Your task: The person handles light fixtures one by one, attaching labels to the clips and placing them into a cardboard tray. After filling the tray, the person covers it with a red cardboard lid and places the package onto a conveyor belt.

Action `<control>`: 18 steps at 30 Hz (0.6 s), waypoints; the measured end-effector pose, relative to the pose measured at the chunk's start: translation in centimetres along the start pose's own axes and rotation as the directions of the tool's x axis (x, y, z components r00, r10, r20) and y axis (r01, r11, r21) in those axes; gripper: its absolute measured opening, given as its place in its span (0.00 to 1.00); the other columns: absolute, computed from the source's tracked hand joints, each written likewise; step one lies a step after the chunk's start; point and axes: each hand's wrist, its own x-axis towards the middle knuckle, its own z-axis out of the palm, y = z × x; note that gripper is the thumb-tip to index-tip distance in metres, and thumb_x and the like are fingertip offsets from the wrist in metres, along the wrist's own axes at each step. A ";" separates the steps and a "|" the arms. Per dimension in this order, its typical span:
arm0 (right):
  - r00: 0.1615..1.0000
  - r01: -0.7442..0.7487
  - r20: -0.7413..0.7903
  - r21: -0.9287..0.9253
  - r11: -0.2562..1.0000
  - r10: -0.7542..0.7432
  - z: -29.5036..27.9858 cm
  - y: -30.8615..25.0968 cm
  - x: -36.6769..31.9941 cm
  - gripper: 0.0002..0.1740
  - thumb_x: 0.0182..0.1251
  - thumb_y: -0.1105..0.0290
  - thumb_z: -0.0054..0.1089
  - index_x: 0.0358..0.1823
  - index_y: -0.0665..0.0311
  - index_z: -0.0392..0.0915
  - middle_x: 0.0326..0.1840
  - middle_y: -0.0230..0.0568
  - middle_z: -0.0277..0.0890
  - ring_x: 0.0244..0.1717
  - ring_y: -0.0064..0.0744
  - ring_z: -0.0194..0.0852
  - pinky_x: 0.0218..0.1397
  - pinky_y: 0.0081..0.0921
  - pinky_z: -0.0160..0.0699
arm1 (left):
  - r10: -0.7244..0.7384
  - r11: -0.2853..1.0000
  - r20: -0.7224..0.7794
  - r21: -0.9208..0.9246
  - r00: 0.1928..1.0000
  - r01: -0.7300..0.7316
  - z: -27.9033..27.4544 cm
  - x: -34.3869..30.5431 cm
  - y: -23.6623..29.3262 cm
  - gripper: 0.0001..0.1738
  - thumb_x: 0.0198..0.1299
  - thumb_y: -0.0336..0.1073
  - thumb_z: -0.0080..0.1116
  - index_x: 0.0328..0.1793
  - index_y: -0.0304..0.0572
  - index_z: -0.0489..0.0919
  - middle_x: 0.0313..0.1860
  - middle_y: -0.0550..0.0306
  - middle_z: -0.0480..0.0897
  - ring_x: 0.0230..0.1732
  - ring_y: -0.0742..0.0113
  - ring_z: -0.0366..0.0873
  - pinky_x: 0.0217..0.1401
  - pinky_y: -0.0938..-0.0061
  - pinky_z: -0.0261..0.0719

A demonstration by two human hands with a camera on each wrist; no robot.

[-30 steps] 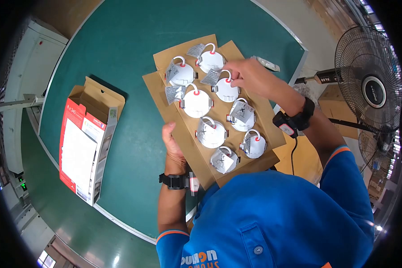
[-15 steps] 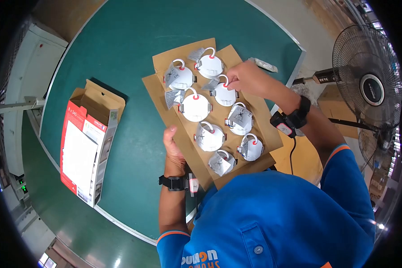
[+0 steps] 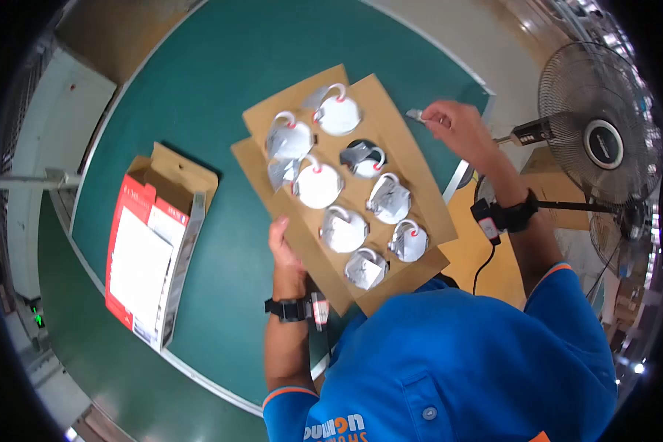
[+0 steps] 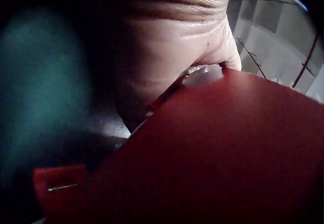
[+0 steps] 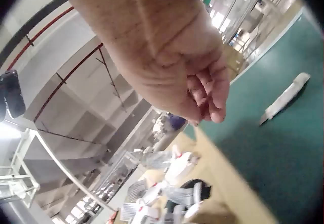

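Observation:
My left hand [image 3: 284, 247] holds the near left edge of a brown cardboard insert [image 3: 306, 239], thumb showing on top and the other fingers hidden below. The left wrist view shows that hand [image 4: 177, 47] against a red surface [image 4: 217, 153]. Several white round downlights [image 3: 318, 186] sit in the insert, with looped white cables and grey tags. One downlight [image 3: 370, 169] sits tilted in its cutout, a dark gap beside it. Off the insert's right edge, my right hand [image 3: 455, 131] has loosely bent, empty fingers. A slim white object with a pointed tip [image 5: 287, 96] lies near it.
A red and white carton [image 3: 144, 250] with its top flap raised lies on the green table [image 3: 221, 88] at left. A standing fan [image 3: 604, 144] is beyond the table's right edge. A brown cardboard box [image 3: 556, 184] stands behind my right forearm.
My right hand has let go of a downlight's cable and moved right, toward the slim white object. That downlight now sits tilted, with a gap showing. My left hand keeps its hold.

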 end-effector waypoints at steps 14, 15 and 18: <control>0.995 0.074 0.040 0.321 0.944 -0.091 10.8 1.4 -3.5 0.33 0.53 0.58 0.67 0.60 0.60 0.71 0.50 0.45 0.71 0.50 0.42 0.69 0.55 0.36 0.70 | 0.197 0.962 -0.270 0.241 0.943 -0.132 -3.9 0.0 2.6 0.35 0.60 0.51 0.48 0.70 0.39 0.62 0.66 0.46 0.68 0.63 0.51 0.69 0.64 0.55 0.69; 0.995 0.031 0.076 0.366 0.930 -0.063 10.3 0.8 -2.6 0.29 0.56 0.57 0.64 0.58 0.60 0.73 0.49 0.44 0.72 0.51 0.43 0.69 0.55 0.36 0.70 | 0.201 0.957 -0.263 0.259 0.944 -0.132 -2.9 -0.3 2.9 0.35 0.60 0.50 0.48 0.70 0.39 0.62 0.66 0.46 0.68 0.63 0.51 0.69 0.64 0.55 0.69; 0.992 0.046 0.089 0.376 0.925 -0.086 10.4 -0.2 -0.8 0.18 0.61 0.55 0.59 0.45 0.60 0.81 0.40 0.43 0.80 0.43 0.38 0.77 0.46 0.34 0.75 | 0.214 0.940 -0.244 0.314 0.946 -0.132 -0.8 -0.8 3.1 0.34 0.61 0.49 0.49 0.70 0.39 0.63 0.66 0.45 0.68 0.63 0.51 0.68 0.64 0.55 0.68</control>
